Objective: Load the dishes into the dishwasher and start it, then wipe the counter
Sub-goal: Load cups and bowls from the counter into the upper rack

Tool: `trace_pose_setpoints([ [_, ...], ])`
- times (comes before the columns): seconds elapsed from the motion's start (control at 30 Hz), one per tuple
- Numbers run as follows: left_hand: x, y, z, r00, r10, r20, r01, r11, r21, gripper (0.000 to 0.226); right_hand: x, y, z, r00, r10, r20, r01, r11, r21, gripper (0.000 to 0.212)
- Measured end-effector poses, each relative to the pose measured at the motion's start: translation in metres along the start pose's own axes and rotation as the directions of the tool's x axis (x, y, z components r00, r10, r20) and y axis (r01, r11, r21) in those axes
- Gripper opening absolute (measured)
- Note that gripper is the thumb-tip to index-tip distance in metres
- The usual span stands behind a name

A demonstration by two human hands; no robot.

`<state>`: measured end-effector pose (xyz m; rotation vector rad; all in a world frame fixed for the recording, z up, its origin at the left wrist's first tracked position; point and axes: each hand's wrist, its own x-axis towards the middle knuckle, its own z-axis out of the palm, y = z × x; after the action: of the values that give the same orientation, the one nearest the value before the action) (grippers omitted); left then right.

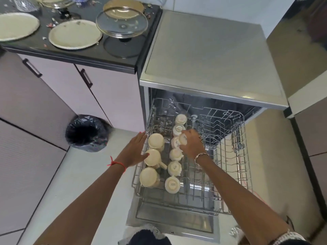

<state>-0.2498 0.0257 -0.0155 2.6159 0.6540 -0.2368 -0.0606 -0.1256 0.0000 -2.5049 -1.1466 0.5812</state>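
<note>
While the dishwasher [208,55] stands with its door [175,221] dropped flat, its wire rack [194,184] sits pulled out above that door. Three cream mugs [152,157] stand upside down in a column along the rack's left side. Just beside them runs a second column of small cups [174,167], also bottoms up.

The left hand [135,150] reaches in with fingers straight, its fingertips touching the upper two mugs and grasping nothing. The right hand [192,144] curls round one cup [183,138] and holds it tilted, just above the middle of the small-cup column. The right half of the rack carries only bare tines.

To the upper left, the dark desk [85,53] bears crumbs, several pale plates [75,34] and a glass lid [122,23], which rests across an upturned dark lid. A bin [86,133] lined with a black bag stands on the floor, near the rack's left edge.
</note>
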Motion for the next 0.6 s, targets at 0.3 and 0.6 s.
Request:
trace_pose_setpoints([
  [0.3,0.057,-0.039,0.023,0.999,-0.038,0.032,0.039,0.999,-0.006,0.07,0.102,0.001,0.043,0.995,-0.028,0.091,0.024,0.999,0.037,0.061],
  [0.6,0.088,-0.078,0.051,1.0,-0.004,-0.03,0.007,0.994,0.111,0.068,0.172,-0.008,0.107,0.976,-0.046,0.215,0.054,0.998,-0.033,0.067],
])
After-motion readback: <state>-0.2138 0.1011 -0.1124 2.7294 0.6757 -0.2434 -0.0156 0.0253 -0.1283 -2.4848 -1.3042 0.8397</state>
